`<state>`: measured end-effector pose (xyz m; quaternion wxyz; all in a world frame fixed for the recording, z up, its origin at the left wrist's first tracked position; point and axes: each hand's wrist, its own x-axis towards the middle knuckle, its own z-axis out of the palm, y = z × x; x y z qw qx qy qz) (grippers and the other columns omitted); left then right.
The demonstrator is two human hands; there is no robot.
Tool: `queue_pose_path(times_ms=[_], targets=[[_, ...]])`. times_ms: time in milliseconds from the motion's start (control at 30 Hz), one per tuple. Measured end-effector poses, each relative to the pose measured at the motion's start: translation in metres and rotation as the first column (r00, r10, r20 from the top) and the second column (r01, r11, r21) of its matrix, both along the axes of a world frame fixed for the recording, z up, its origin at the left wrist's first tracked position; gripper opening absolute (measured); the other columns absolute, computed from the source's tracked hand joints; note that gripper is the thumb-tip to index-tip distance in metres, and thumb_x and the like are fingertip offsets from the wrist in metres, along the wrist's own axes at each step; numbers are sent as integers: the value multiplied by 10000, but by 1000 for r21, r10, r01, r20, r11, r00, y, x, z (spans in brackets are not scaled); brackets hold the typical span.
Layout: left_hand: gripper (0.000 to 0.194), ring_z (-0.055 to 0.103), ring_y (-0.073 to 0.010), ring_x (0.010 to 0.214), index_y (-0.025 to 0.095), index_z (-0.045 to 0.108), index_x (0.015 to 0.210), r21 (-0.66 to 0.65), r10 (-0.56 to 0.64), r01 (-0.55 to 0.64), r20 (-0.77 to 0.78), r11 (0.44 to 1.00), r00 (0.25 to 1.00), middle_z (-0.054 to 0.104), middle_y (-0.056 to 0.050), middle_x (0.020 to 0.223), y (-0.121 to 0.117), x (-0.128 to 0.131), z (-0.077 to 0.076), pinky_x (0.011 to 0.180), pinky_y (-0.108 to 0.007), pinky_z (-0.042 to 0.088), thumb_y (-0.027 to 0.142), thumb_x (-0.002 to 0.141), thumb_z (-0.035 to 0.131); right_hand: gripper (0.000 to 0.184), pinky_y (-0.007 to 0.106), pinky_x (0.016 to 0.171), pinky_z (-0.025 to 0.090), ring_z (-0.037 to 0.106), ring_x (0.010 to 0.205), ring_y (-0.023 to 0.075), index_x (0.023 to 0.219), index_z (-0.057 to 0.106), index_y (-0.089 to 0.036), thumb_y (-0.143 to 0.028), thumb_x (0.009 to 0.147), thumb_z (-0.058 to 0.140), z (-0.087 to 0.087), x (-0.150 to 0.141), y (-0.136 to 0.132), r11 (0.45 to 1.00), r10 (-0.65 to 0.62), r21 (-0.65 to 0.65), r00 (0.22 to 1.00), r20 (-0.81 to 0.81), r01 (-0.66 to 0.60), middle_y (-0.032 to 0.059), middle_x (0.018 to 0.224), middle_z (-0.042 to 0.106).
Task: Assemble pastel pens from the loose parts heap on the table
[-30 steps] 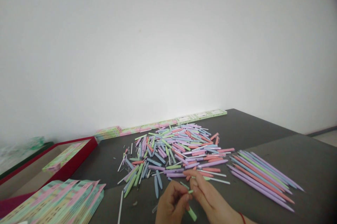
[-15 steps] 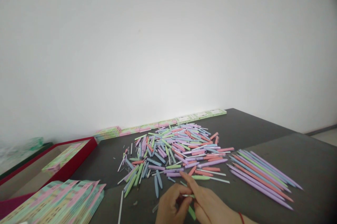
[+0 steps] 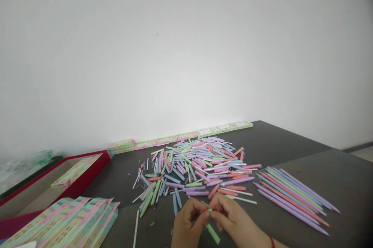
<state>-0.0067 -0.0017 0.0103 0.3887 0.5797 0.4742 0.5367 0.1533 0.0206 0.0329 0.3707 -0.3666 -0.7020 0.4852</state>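
My left hand (image 3: 189,219) and my right hand (image 3: 231,217) meet at the front of the table, fingertips pinched together. Between them is a small light-green pen piece (image 3: 210,210), mostly covered by the fingers. Just below the fingertips a longer green pen barrel (image 3: 213,234) slants down to the right; I cannot tell whether it is held or lies on the table. Right beyond the hands spreads a heap of pen parts (image 3: 201,162) in purple, green, blue and coral, with white sticks among them. A red string circles my right wrist.
A row of assembled-looking pens (image 3: 294,197) lies at the right on the dark table (image 3: 314,166). At the left are fanned printed packs (image 3: 70,221) and a red-rimmed box (image 3: 90,170) holding more packs. Flat cartons (image 3: 186,136) line the wall.
The right hand's forefinger, stretched out before, has bent in to a pinch at the left fingertips. The small green piece now shows there. The whole view has shifted slightly.
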Motion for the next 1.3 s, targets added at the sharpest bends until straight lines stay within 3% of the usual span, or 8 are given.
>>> queue_pose_path(times_ms=[333,467,600,767,867,967,1133,1300], targets=[[145,544,-155,619,201,645,678,127,24,28,-383,992,923,602,0,664,-4,-1,21,592,-233,383,181,806,581,377,186,459,422,554,527,96,751,508,-172,-443,645,747,-15,-14,1,835,-4,-493,893,-450,-244,-34,606,569],[94,520,-155,611,205,668,801,116,6,42,-381,992,925,575,4,692,-4,0,20,579,-241,384,162,778,587,334,179,469,419,534,507,78,783,549,-152,-381,654,754,-10,-12,0,783,-48,-550,853,-520,-291,-27,605,574],[322,556,-192,747,219,591,1063,194,80,-15,-330,981,941,594,-29,863,-4,-4,18,681,-291,437,127,762,526,283,167,472,399,525,521,69,769,562,-156,-355,678,743,-1,-1,12,824,-104,-520,841,-531,-227,-37,621,565],[456,501,-307,1041,227,637,920,170,-108,379,-784,910,611,629,-74,1033,-1,-3,16,901,-428,348,28,513,584,288,187,480,390,564,550,99,773,531,-172,-429,750,659,19,20,35,923,-68,-372,911,-408,-98,-23,615,600],[359,507,-299,1039,225,637,851,103,-122,404,-860,909,495,656,-53,959,0,1,18,920,-432,325,29,552,603,251,200,452,384,583,542,125,764,504,-186,-420,795,588,34,31,40,978,15,-201,980,-197,-56,-37,570,584],[247,534,-276,980,212,614,802,137,-100,355,-813,925,574,662,-46,886,0,-1,17,899,-405,348,40,625,606,140,205,460,415,563,521,116,764,500,-191,-314,825,529,49,40,37,995,46,-84,999,15,-45,-34,592,599],[120,580,-229,842,216,591,886,211,48,52,-443,976,895,643,-60,874,1,-7,0,758,-318,414,199,861,475,83,196,470,428,526,505,102,813,545,-176,-186,819,463,55,35,23,996,80,-52,987,143,-73,-32,604,587],[149,577,-211,797,208,579,867,203,37,34,-339,979,940,625,-44,825,5,-6,-14,720,-286,412,273,891,447,104,192,481,426,535,535,112,884,547,-182,-182,839,453,36,20,13,999,43,16,990,134,-45,-35,621,578]])
